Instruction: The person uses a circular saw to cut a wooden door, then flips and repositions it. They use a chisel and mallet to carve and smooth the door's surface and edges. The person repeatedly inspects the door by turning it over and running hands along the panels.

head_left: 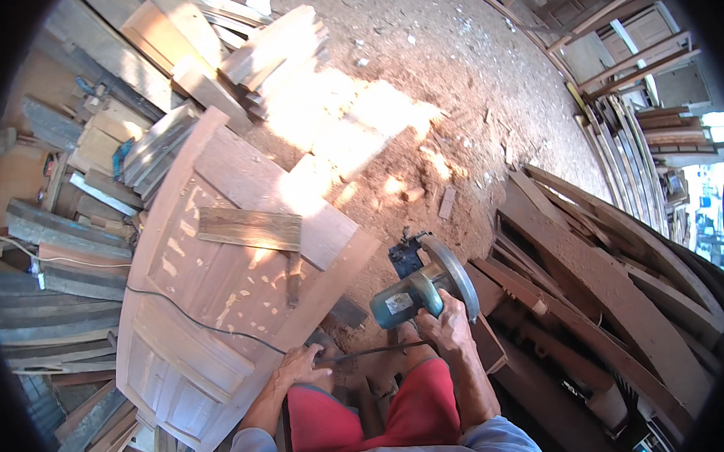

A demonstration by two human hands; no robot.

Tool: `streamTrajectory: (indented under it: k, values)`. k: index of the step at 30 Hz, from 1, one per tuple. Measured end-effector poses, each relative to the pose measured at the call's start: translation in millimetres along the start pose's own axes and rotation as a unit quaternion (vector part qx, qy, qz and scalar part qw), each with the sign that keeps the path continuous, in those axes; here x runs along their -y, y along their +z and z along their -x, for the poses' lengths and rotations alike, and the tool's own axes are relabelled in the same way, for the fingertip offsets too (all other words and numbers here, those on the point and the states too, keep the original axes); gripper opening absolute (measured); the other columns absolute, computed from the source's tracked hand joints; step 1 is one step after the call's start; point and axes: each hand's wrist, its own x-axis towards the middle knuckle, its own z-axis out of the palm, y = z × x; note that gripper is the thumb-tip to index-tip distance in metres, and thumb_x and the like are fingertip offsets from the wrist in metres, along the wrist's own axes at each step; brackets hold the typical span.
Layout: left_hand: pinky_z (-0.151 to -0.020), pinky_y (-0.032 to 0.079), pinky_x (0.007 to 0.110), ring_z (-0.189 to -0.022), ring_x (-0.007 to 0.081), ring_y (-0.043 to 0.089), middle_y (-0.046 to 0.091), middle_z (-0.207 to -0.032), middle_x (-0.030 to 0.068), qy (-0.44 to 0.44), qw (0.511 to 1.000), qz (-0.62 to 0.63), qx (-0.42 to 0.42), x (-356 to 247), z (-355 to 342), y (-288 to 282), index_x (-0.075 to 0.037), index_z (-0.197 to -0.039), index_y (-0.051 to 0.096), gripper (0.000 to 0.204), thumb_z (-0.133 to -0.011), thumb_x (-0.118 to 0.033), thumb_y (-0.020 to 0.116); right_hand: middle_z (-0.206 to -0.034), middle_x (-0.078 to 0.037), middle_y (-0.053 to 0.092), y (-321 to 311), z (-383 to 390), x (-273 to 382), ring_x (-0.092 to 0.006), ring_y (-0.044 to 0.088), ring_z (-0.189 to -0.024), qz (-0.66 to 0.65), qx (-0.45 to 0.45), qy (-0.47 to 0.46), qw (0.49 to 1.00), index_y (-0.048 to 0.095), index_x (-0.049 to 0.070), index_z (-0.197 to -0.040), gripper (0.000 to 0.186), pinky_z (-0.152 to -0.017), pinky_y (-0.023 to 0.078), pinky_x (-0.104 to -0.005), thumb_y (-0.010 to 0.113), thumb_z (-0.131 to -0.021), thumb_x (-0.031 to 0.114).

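A teal circular saw (405, 298) with a rounded metal blade guard (455, 274) is held up in front of my right knee. My right hand (451, 323) is wrapped round its rear handle. A dark power cord (196, 320) runs across a large wooden panel door (211, 289) to my left hand (298, 366), then on toward the saw. The fingers of my left hand are closed on the cord beside the door's near edge. On the door rest a short board (249, 228) and a small wood strip (293, 279) next to it.
Stacked planks (58, 308) and offcuts fill the left side. More long boards (607, 288) lean in a pile at the right. Sawdust and wood scraps (447, 202) cover the ground ahead, near sunlit boards (358, 141). Frames and doors (637, 40) stand at the far right.
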Motion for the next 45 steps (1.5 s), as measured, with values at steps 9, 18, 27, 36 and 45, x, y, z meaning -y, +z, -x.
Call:
streamTrajectory:
  k: [9, 18, 27, 36, 45]
  values:
    - [-0.104, 0.042, 0.048, -0.106, 0.0389, 0.059, 0.071, -0.1, 0.0168, -0.123, 0.921, -0.06, -0.364, 76, 172, -57, -0.007, -0.095, 0.072, 0.017, -0.079, -0.009, 0.07, -0.084, -0.022, 0.067, -57, 105, 118, -0.0356, 0.068, -0.082, 0.092, -0.009, -0.082, 0.992, 0.065, -0.003, -0.103, 0.031, -0.078, 0.052, -0.0447, 0.068, -0.078, 0.017]
    - [-0.103, 0.037, 0.055, -0.116, 0.0373, 0.054, 0.065, -0.101, 0.0156, -0.213, 0.765, -0.111, -0.598, -3, 188, -126, -0.01, -0.112, 0.068, 0.03, -0.082, -0.014, 0.075, -0.088, -0.023, 0.071, -124, 119, 140, -0.0377, 0.072, -0.085, 0.089, -0.083, -0.121, 0.985, 0.067, -0.002, -0.114, 0.037, -0.08, 0.054, -0.0451, 0.066, -0.081, 0.014]
    - [-0.085, 0.051, 0.041, -0.098, 0.0274, 0.065, 0.068, -0.11, 0.0136, 0.064, 0.41, 0.664, -0.623, -8, 106, -161, -0.009, -0.111, 0.059, 0.021, -0.092, -0.016, 0.066, -0.093, -0.02, 0.072, -158, -3, 114, -0.0351, 0.071, -0.089, 0.105, -0.013, -0.082, 0.991, 0.07, 0.005, -0.117, 0.043, -0.083, 0.054, -0.0428, 0.067, -0.076, 0.016]
    - [-0.065, 0.047, 0.031, -0.073, 0.0113, 0.056, 0.061, -0.087, -0.0067, 0.11, 0.231, 0.852, -0.457, -67, 53, -216, -0.019, -0.117, 0.07, 0.027, -0.104, -0.038, 0.056, -0.094, -0.025, 0.072, -227, -94, 112, -0.0377, 0.071, -0.093, 0.09, 0.028, -0.048, 0.994, 0.068, -0.003, -0.112, 0.042, -0.084, 0.054, -0.0447, 0.066, -0.076, 0.02]
    - [-0.076, 0.047, 0.035, -0.084, 0.0137, 0.055, 0.061, -0.092, -0.0075, 0.103, 0.28, 0.815, -0.497, -164, 14, -266, -0.021, -0.121, 0.069, 0.024, -0.101, -0.031, 0.062, -0.1, -0.027, 0.072, -287, -173, 61, -0.0423, 0.07, -0.099, 0.114, 0.037, -0.014, 0.993, 0.067, -0.001, -0.117, 0.047, -0.089, 0.054, -0.0468, 0.068, -0.075, 0.021]
